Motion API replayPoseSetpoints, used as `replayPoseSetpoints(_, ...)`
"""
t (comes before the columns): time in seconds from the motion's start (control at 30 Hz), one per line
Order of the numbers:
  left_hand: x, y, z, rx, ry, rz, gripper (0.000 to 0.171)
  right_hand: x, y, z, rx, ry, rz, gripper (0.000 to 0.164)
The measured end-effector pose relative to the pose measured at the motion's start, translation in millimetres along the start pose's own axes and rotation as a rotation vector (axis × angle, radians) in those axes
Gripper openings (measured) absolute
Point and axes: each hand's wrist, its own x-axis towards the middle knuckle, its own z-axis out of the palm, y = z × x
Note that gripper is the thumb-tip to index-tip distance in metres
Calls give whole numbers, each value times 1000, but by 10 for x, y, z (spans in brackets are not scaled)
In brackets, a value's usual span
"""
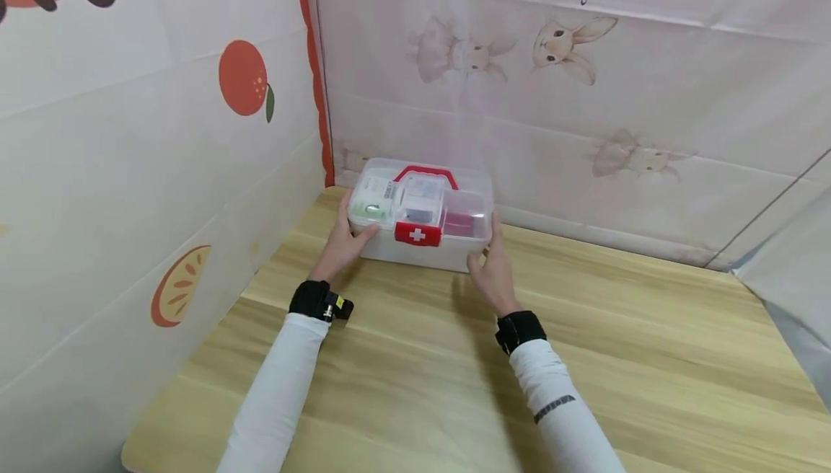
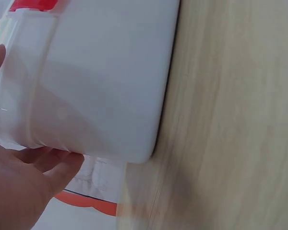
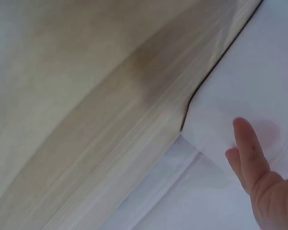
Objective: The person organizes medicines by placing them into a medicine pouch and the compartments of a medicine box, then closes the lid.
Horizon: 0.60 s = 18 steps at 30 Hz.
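Note:
A first-aid box (image 1: pixel 415 253) with a white base rests on the wooden table near the back wall. Its clear lid has a red carry handle (image 1: pixel 428 170), lying flat, and a red latch with a white cross (image 1: pixel 418 234) at the front. My left hand (image 1: pixel 340 244) grips the left end, thumb on the lid's front edge and fingers round the side. My right hand (image 1: pixel 493 271) holds the right end, thumb at the front corner; in the right wrist view its fingers (image 3: pixel 252 155) lie along the box side. Packets and a pink item show dimly through the lid.
The table (image 1: pixel 402 365) carries wood grain and ends at a left edge beside a fruit-print cloth wall (image 1: pixel 195 170). Behind the box hangs a rabbit-print cloth (image 1: pixel 571 120). A pale cloth (image 1: pixel 792 242) hangs at the far right.

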Motion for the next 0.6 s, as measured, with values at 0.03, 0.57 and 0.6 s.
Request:
replayPoseSetpoints(0.03, -17, -12, 9, -8, 3, 1, 94, -9, 3, -10, 2, -13, 5, 89)
replayPoseSetpoints(0.57, -130, 205, -49, -86, -70, -4, 97, -45, -21, -82, 59, -134, 52, 98)
replayPoseSetpoints(0.6, -133, 243, -43, -84, -75, -1, 95, -50, -10, -91, 74, -125, 35, 98)
